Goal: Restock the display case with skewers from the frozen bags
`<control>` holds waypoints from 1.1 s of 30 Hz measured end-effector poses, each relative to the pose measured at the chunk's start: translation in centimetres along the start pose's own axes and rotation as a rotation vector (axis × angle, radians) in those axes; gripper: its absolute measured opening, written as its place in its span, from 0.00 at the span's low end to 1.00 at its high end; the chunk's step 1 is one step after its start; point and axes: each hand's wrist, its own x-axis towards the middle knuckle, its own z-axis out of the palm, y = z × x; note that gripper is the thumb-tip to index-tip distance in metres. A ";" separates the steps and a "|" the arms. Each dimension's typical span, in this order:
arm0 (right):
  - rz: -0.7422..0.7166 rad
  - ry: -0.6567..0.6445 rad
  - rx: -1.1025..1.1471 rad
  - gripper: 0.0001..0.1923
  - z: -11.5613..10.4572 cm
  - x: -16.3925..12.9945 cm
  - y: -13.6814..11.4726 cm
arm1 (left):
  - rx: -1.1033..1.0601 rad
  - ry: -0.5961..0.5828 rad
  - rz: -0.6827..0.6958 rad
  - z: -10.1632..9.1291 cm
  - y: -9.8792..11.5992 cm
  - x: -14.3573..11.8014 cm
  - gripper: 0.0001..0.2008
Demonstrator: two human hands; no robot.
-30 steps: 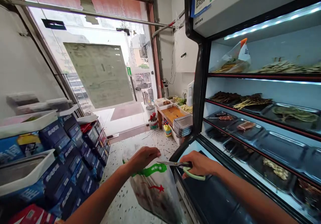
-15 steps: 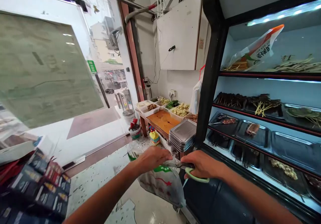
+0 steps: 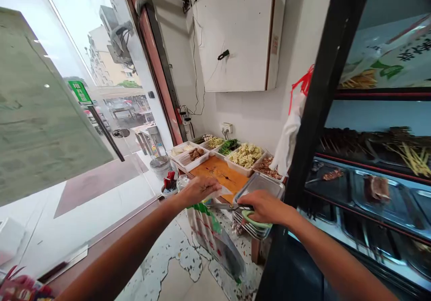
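My left hand (image 3: 199, 190) pinches the top edge of a clear plastic bag (image 3: 215, 236) with green and red print, which hangs below it. Something dark shows low inside the bag, too unclear to name. Fingers of my right hand (image 3: 264, 207) wrap round a pair of scissors (image 3: 257, 221) with pale green handles. The scissors' blades point left at the upper part of the bag, just under my left hand. Whether the plastic is cut there, I cannot tell.
Beyond my hands stands a low table with an orange-brown board (image 3: 218, 174), white trays of skewered food (image 3: 245, 155) and stacked metal trays (image 3: 261, 185). A lit display fridge (image 3: 336, 112) rises at right. A glass door (image 3: 97, 90) is at left, near a bucket (image 3: 160, 166).
My view has turned and come nearer to the low table. Both hands have moved along with the bag and scissors, and the bag now hangs more freely over the floor.
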 end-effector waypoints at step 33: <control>0.832 0.376 -0.298 0.18 9.6 25.4 15.6 | 0.032 -0.114 0.347 4.1 -28.8 28.1 0.19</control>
